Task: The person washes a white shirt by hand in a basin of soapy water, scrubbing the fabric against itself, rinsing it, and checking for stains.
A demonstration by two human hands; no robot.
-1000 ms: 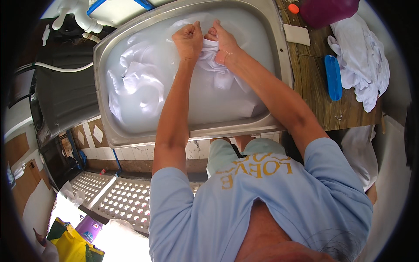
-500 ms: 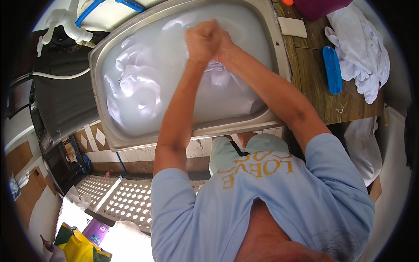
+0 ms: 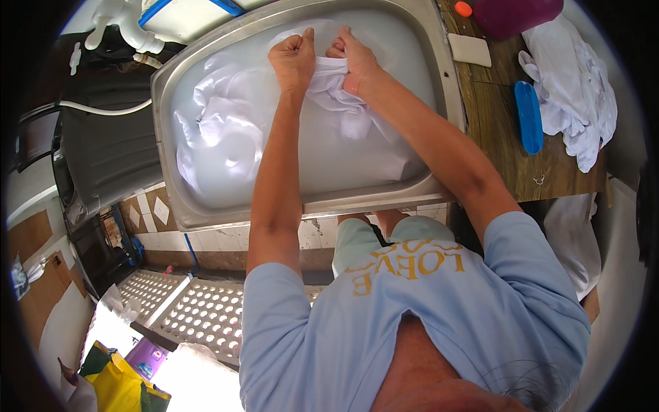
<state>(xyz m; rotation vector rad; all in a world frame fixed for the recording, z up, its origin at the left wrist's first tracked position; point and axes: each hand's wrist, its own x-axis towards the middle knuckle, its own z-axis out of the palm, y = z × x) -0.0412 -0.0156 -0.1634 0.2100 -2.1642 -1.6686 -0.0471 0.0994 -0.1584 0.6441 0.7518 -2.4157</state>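
Where clock directions run from the middle of the basin, with twelve at the top of the view, the entries are as follows. Rounded-rectangular stainless-steel basin [image 3: 449, 96], filled with cloudy, pale water. Left hand [image 3: 293, 60], at twelve: bare, fingers curled into a fist on the cloth, thumb upright. Right hand [image 3: 358, 63], between one and two: bare, fingers curled on the same cloth, thumb raised, apart from the left hand. Thin white fabric garment or cloth [image 3: 336, 103], one piece: drawn as a narrow band between the two fists, its crumpled folds dropping toward three and into the water. Second white fabric piece [image 3: 226, 127], at nine: partly sunk, in puffed folds. Wood-grained brown worktop [image 3: 491, 103], at three, just beside the basin, bearing: a cream-coloured flat rectangular block [image 3: 470, 50], at two, near the rim; an elongated blue plastic item [image 3: 528, 118], at three; a crumpled heap of white fabric [image 3: 576, 89], also at three, just beyond the blue item; a rounded purple container [image 3: 515, 15], at two; a small round orange object [image 3: 463, 9], also at two. White plastic pipe fitting [image 3: 127, 27], at ten, outside the basin. Yellow-and-green bag [image 3: 127, 384], at seven, well apart.
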